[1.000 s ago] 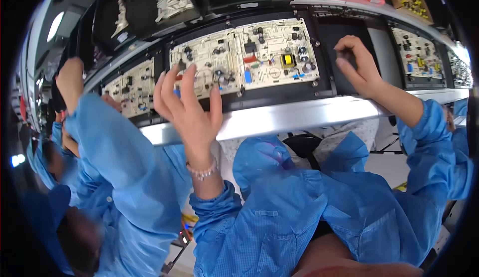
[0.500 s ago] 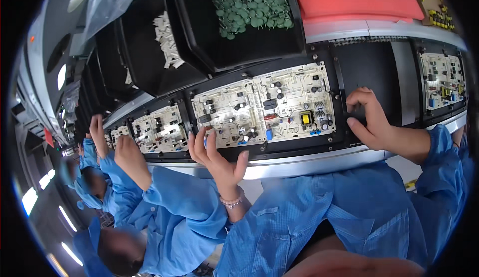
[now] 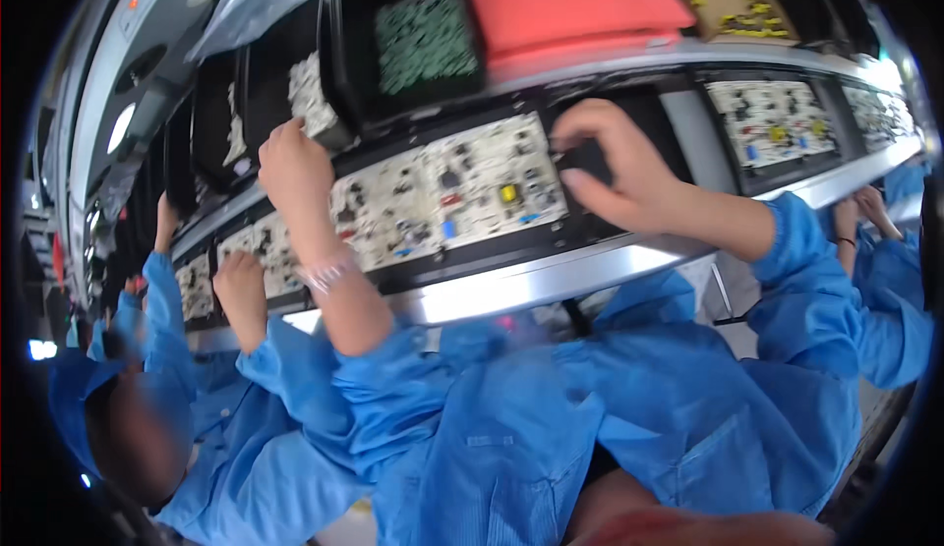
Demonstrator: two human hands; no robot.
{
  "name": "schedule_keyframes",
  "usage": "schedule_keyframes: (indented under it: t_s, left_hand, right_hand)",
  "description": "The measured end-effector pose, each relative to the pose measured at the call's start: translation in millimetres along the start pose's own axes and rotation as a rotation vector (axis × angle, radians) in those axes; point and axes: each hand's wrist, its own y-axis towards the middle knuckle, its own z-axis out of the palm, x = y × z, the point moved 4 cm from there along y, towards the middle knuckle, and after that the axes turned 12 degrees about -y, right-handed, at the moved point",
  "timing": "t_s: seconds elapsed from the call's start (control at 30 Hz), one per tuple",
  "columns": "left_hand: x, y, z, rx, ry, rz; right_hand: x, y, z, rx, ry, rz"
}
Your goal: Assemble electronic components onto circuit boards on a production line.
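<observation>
A pale circuit board (image 3: 497, 168) full of small parts lies in a black fixture frame (image 3: 472, 243) in front of me, with a yellow part (image 3: 508, 193) and a blue part (image 3: 448, 229) on it. My left hand (image 3: 298, 172) is raised over the board's left end, near the bin of white parts. Its fingers are bent, but blur and the back of the hand hide the tips. Past the board's right end hovers my right hand (image 3: 624, 172), open, with curved fingers apart from the thumb and nothing visible between them.
Black bins with green parts (image 3: 428, 45) and white parts (image 3: 313, 99) stand behind the line. Beside them lies a red sheet (image 3: 580, 5). More boards (image 3: 770, 121) sit to the right. A co-worker's hand (image 3: 241, 290) is close on my left; another person works at the far right.
My left hand has risen from the board's front edge toward the bins. My right hand remains by the right end of the board. The view has shifted, showing more of the line at right.
</observation>
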Motion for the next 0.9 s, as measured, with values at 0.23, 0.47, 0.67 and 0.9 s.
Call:
schedule_keyframes:
  t_s: [0.23,0.47,0.67,0.9]
  left_hand:
    - [54,27,49,0.371,0.047,-0.373]
    - [61,20,37,0.248,0.131,-0.179]
    - [18,-9,-51,0.009,-0.406,-0.079]
    - [-50,-119,-81,0.088,-1.287,-0.637]
  right_hand:
    - [-64,53,-43,-0.118,-0.316,0.103]
    - [-187,89,-62,-0.02,-0.451,0.484]
    - [-169,158,0,0.045,-0.602,0.241]
    - [-184,195,55,-0.072,-0.856,0.286]
